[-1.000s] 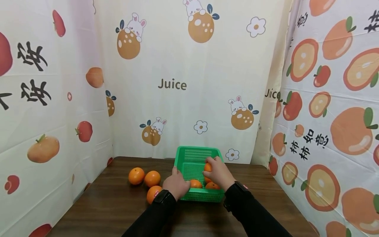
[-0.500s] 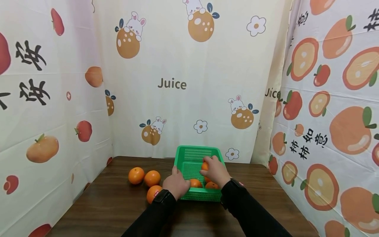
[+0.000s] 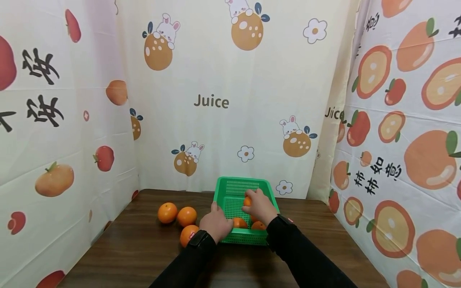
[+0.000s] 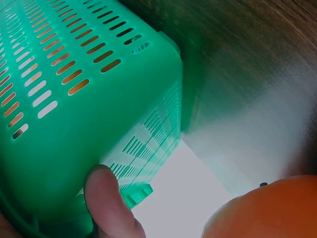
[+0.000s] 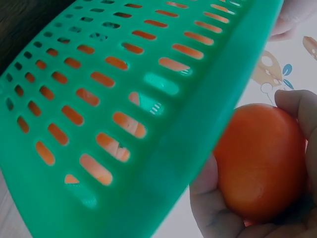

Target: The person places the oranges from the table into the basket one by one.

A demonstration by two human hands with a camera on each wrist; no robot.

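A green plastic basket point(image 3: 245, 239) with slotted walls stands on the table. My left hand point(image 3: 217, 225) grips its near left corner; a fingertip point(image 4: 106, 196) lies against the outside wall in the left wrist view. Over the basket's right half, my right hand point(image 3: 261, 206) holds an orange point(image 3: 247, 201), and the right wrist view shows the fingers curled round that orange point(image 5: 262, 163). Below it in the basket lie an orange point(image 3: 239, 223) by the front wall and another orange point(image 3: 258, 225) to its right. A further one shows only partly behind the right hand.
Left of the basket, three loose oranges rest on the dark wooden table point(image 3: 137, 248): one orange point(image 3: 167, 213) farthest left, a second orange point(image 3: 187, 216) beside it, and a nearer orange point(image 3: 189, 235) close to the left wrist. Printed curtains point(image 3: 216, 128) enclose the table's back and sides.
My right hand has shifted slightly left over the basket with the orange in its grasp. The left hand keeps its place on the basket, and the loose oranges have not moved.
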